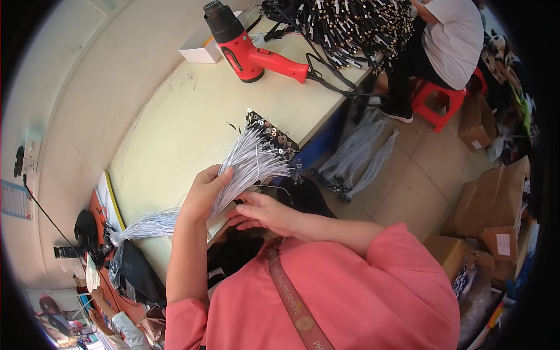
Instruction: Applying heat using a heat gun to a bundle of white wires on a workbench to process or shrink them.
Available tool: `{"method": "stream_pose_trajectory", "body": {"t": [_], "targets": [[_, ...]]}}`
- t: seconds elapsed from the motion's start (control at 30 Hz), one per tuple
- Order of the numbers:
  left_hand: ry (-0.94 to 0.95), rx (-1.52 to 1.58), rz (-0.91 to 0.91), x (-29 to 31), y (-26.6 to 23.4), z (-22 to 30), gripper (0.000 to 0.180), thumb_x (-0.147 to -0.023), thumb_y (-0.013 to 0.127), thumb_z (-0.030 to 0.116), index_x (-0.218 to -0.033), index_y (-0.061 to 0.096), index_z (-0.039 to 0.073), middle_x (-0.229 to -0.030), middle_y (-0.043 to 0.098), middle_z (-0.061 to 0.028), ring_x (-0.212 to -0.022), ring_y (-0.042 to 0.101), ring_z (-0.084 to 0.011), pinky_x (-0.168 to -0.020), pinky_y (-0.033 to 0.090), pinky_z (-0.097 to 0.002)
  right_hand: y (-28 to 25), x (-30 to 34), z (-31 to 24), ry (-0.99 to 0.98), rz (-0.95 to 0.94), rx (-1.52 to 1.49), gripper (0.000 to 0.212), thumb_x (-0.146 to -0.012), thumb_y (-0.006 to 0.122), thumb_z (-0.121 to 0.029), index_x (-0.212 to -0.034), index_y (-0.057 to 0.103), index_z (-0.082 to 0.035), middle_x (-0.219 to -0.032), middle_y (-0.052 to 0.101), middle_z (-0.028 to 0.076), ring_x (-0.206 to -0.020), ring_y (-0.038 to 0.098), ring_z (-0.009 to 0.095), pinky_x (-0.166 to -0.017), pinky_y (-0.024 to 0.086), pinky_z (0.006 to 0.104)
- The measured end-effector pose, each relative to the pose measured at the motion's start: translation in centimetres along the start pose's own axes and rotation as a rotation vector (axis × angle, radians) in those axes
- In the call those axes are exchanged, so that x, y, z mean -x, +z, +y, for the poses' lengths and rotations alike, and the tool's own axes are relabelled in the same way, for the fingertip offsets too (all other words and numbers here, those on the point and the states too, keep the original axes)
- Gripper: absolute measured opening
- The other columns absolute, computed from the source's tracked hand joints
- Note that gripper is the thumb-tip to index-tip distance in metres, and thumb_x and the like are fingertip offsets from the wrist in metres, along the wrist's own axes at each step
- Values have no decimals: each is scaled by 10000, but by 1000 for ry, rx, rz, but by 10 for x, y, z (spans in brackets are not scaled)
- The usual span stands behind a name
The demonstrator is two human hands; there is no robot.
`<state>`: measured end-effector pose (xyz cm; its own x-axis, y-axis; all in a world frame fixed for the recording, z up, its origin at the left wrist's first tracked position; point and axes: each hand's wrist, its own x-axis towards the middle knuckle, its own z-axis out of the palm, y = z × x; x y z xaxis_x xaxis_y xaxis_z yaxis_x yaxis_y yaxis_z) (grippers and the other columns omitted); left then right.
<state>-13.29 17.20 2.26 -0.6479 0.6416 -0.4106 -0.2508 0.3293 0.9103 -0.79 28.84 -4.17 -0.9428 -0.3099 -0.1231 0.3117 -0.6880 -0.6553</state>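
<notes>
A thick bundle of white wires (248,160) lies over the near edge of the pale table (169,134). Its far end fans out into black tips with small metal ring terminals (279,137). Wrapped around the bundle's near part, my left hand (203,191) grips it with the thumb on top. My right hand (267,212) is just right of the bundle and below it, fingers apart and pointing left. Whether its fingertips touch the wires I cannot tell. Left of my left forearm, more white wires (153,225) run along the table.
A red heat gun (238,53) stands on the table's far part, beside a white box (200,51) and a heap of black cables (350,26). A person (452,44) sits on a red stool (434,99). Wire bundles (356,151) lie on the floor; cardboard boxes (487,198) stand right.
</notes>
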Motion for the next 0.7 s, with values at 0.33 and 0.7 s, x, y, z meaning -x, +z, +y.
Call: {"method": "stream_pose_trajectory", "body": {"t": [0.33, 0.7], "targets": [[64, -10, -12, 1, 2, -2, 313, -921, 571, 237, -1018, 579, -61, -884, 621, -64, -775, 563, -100, -688, 466, -258, 1, 1, -1, -15, 6, 4, 414, -970, 438, -196, -1341, 348, -35, -1153, 542, 138, -1063, 562, 206, -908, 464, 336], [144, 31, 71, 5, 1, -6, 305, -910, 588, 222, -1040, 583, -55, -891, 620, -61, -782, 554, -100, -691, 463, -249, -3, -6, -10, -137, 54, -92, 380, -946, 506, -208, -1264, 360, -59, -1100, 566, 105, -943, 605, 179, -813, 513, 320]]}}
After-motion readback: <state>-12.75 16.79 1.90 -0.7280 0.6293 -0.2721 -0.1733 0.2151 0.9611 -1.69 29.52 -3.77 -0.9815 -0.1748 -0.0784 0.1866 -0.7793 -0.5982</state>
